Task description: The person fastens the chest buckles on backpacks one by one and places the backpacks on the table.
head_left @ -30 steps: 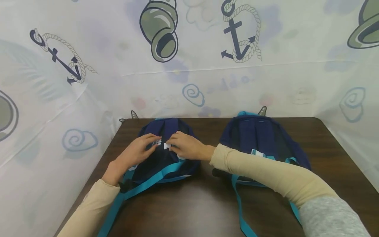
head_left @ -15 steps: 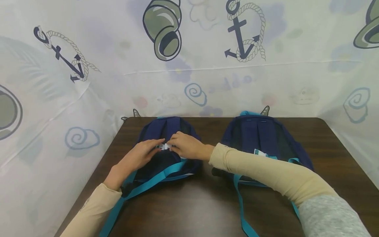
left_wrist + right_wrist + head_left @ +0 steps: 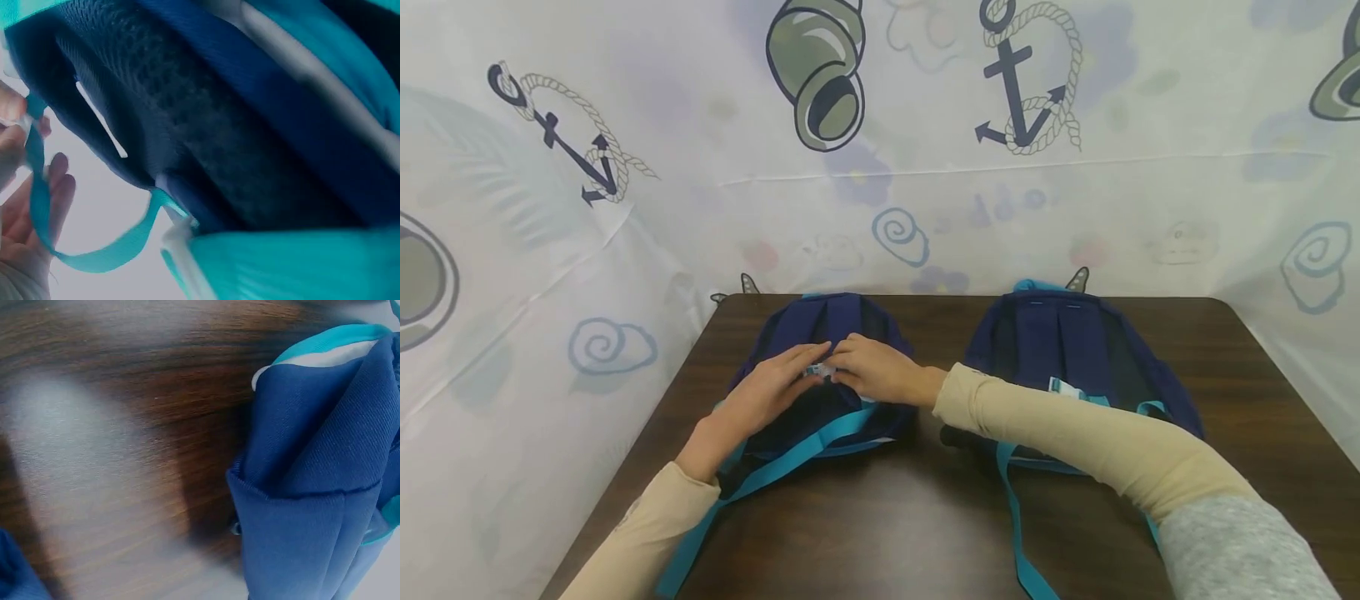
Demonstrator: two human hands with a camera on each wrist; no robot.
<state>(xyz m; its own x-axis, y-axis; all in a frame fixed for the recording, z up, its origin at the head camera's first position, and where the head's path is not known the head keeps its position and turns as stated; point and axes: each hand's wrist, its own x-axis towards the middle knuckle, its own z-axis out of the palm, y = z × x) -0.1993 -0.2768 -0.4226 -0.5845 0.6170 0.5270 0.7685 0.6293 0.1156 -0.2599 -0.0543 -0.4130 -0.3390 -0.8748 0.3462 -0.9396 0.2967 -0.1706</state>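
Note:
A navy backpack point(image 3: 797, 321) lies on the table with its shoulder straps facing up. Over its middle, both hands meet at a white buckle point(image 3: 817, 370), partly covered by the fingers. My left hand point(image 3: 760, 396) pinches the buckle's left end between thumb and fingers, while my right hand point(image 3: 874, 368) grips its right end. In the left wrist view, fingertips hold a white piece with a teal strap point(image 3: 100, 259) looping down from it, beside the backpack's dark mesh panel point(image 3: 187, 112). The right wrist view shows the bag's navy side point(image 3: 294, 544), with no hand visible.
A second navy backpack point(image 3: 1067, 333) lies to the right under the right forearm, with a white buckle piece point(image 3: 1063, 387) on it. Long teal straps point(image 3: 1022, 542) trail over the brown table point(image 3: 917, 517). A patterned white curtain point(image 3: 700, 108) hangs behind.
The left hand has moved right towards the right hand. The two white buckle parts, apart at first, have come together between the fingers. The view has shifted slightly.

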